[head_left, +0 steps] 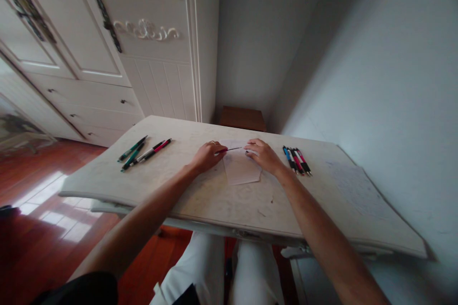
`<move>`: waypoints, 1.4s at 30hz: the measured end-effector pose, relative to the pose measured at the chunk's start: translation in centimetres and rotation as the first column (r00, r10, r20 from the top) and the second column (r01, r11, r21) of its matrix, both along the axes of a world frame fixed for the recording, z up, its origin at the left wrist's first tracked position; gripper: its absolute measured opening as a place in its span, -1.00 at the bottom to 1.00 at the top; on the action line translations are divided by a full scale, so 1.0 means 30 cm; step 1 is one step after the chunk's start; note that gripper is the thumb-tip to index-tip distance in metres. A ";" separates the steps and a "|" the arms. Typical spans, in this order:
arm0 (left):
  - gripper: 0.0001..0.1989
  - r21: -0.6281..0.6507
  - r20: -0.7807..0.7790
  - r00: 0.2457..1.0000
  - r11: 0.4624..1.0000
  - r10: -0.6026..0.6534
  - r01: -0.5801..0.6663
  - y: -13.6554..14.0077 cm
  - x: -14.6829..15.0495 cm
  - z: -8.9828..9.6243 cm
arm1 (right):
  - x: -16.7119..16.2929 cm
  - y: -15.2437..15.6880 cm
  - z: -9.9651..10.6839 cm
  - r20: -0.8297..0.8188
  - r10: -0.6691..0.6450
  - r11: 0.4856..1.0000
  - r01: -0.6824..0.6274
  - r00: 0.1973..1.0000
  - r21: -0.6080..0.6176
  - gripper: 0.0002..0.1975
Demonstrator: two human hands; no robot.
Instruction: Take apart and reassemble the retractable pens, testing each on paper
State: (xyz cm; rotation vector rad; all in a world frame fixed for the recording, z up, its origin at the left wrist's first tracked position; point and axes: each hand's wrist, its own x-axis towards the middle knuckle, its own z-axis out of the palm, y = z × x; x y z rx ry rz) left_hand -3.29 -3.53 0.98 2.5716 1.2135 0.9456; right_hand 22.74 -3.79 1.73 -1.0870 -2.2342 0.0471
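My left hand (206,157) is closed around the pink barrel (222,150) of a pen, over the middle of the table. A thin dark refill (235,148) sticks out of the barrel toward the right. Just past the refill's end, my right hand (265,156) has its fingers curled together. A small dark piece (246,152) shows at its fingertips, too small to name. Beneath both hands lies a sheet of white paper (244,175), partly covered by the fingers.
Several green, white and pink pens (145,153) lie at the table's left. Another row of several pens (296,160) is right of my right hand. A marked sheet (358,186) lies far right on the white table (214,205). A wardrobe (157,76) and wall stand behind.
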 end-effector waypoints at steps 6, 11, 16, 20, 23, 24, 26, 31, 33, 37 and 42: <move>-0.76 0.011 0.015 1.000 1.000 0.006 -0.006 0.005 -0.002 -0.011 | -0.002 0.017 -0.034 0.049 0.007 0.999 -0.005 0.999 -0.037 -0.78; -0.77 0.001 0.000 1.000 1.000 0.009 -0.009 0.006 -0.005 -0.008 | 0.017 0.010 -0.015 0.045 -0.078 0.995 0.081 0.996 -0.051 -0.78; -0.76 -0.006 -0.004 1.000 1.000 0.008 -0.008 0.008 -0.007 -0.003 | 0.041 -0.010 0.007 0.162 -0.167 0.970 0.192 0.973 -0.151 -0.94; -0.75 -0.014 -0.015 1.000 1.000 0.017 -0.017 0.010 -0.011 0.000 | 0.045 -0.015 0.022 0.150 -0.223 0.963 0.242 0.963 -0.123 -0.95; -0.74 -0.024 -0.027 0.999 0.999 0.035 -0.036 0.010 -0.014 0.001 | 0.042 -0.015 0.035 0.052 -0.294 0.948 0.298 0.954 -0.109 -0.98; -0.74 -0.024 -0.032 0.999 0.999 0.040 -0.041 0.010 -0.015 0.001 | 0.040 -0.016 0.040 0.009 -0.292 0.950 0.291 0.956 -0.114 -0.97; -0.74 -0.018 -0.045 0.998 0.999 0.049 -0.050 0.009 -0.015 0.001 | 0.031 -0.020 0.051 -0.073 -0.220 0.971 0.212 0.973 -0.111 -0.94; -0.75 0.014 -0.070 0.995 0.998 0.065 -0.064 0.009 -0.013 0.000 | -0.004 -0.041 0.072 -0.138 0.043 0.999 -0.044 0.989 -0.004 -0.90; -0.75 0.022 -0.076 0.995 0.998 0.064 -0.062 0.010 -0.012 0.002 | -0.013 -0.047 0.074 -0.133 0.078 0.997 -0.075 0.988 0.026 -0.89; -0.75 0.026 -0.087 0.995 0.999 0.047 -0.045 0.009 -0.010 0.006 | -0.014 -0.046 0.071 -0.135 0.081 0.996 -0.074 0.987 0.057 -0.89; -0.76 0.023 -0.089 0.995 0.999 0.044 -0.042 0.006 -0.009 0.007 | -0.011 -0.042 0.064 -0.130 0.070 0.996 -0.063 0.989 0.057 -0.88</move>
